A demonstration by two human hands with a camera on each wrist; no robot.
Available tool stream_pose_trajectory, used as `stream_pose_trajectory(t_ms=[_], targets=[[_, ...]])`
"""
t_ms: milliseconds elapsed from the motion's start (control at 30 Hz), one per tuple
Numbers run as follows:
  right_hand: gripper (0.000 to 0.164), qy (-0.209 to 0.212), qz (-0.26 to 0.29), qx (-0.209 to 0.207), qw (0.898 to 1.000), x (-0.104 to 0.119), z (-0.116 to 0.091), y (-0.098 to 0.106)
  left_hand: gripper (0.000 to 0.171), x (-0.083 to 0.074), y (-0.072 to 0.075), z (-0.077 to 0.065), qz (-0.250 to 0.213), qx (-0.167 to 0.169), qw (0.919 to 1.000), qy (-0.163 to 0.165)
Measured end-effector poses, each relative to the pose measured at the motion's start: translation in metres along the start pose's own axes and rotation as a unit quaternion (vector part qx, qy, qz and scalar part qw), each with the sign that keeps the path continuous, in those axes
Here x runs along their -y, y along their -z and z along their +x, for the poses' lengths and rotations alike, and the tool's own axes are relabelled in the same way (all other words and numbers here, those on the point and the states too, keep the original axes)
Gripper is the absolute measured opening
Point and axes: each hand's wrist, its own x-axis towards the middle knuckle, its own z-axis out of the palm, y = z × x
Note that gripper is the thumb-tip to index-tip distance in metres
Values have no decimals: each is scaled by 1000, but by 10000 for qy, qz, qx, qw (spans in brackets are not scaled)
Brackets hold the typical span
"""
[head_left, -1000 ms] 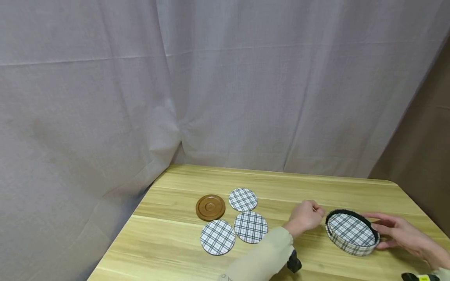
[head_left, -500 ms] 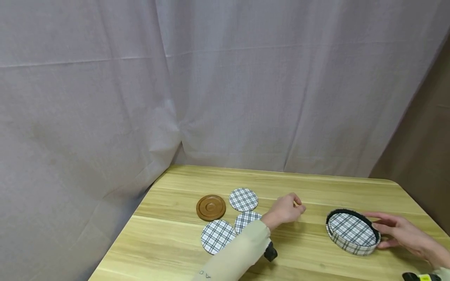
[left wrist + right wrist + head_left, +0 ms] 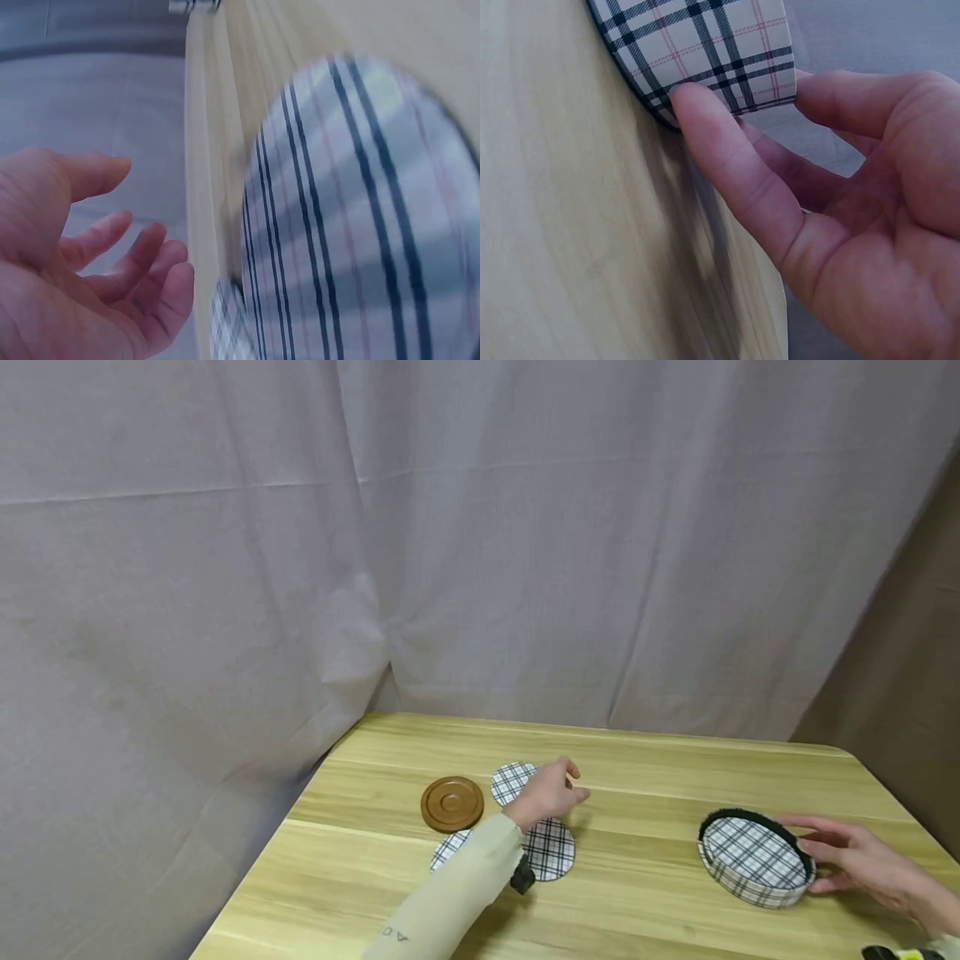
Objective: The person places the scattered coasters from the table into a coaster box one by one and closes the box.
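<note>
My left hand (image 3: 550,791) hovers over the plaid coasters at mid-table, fingers loosely bent, holding nothing. Beneath it lie a back coaster (image 3: 510,782) and a near right coaster (image 3: 550,852), both partly covered by the hand and forearm. The sleeve hides most of a third coaster (image 3: 450,847). In the left wrist view, a plaid coaster (image 3: 352,225) fills the right side, apart from the fingers. On the right, my right hand (image 3: 858,858) grips the side of a round plaid coaster holder (image 3: 750,890), in which a plaid coaster (image 3: 753,852) lies. Its wall (image 3: 712,52) sits between thumb and fingers.
A round brown wooden coaster (image 3: 452,804) lies left of the plaid ones. All of this is on a light wood table (image 3: 322,877). Behind it hangs a grey curtain (image 3: 487,568), with a brown cloth (image 3: 900,677) at the right.
My left hand has moved left from beside the coaster holder to above the loose plaid coasters, its forearm covering more of them. The right hand and the holder stay in place.
</note>
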Motion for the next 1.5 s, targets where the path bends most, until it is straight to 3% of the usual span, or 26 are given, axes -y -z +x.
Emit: stream_pose_trajectory(t_ms=[133,300,433,633,1000,1367,1500], targets=[[51,49,-42,-55,10000,-1,-5,2,34,12,12,2,215,-18,9997,-76],[52,46,-36,-45,10000,-3,-7,1,39,26,25,1,801,2,9968,-81],[52,48,-9,-31,10000,-3,-9,0,46,34,32,0,958,213,9950,163],[52,174,67,-41,9998,-3,-9,-1,53,43,40,5,1206,142,9910,560],[50,176,143,-16,9997,0,-8,-6,72,52,40,10,2139,42,9721,959],[49,73,115,-59,9999,0,-5,-6,91,65,42,16,2089,-14,9697,1265],[49,144,140,36,9998,-1,-2,-7,90,70,44,16,2084,34,9678,1413]])
